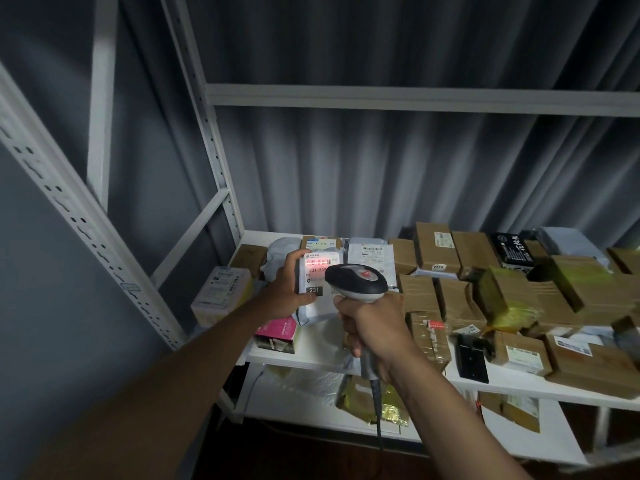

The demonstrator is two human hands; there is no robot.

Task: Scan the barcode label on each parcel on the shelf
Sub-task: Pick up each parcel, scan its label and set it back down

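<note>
1. We grip the scanner [356, 282] in our right hand [375, 329], frame centre, nose aimed up-left
2. Left hand [287, 289] holds the parcel [317, 271] tilted, red beam across its label [318, 263], just beyond the nose

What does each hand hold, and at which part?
Left hand holds the parcel by its left edge; right hand holds the scanner by its handle.
</note>
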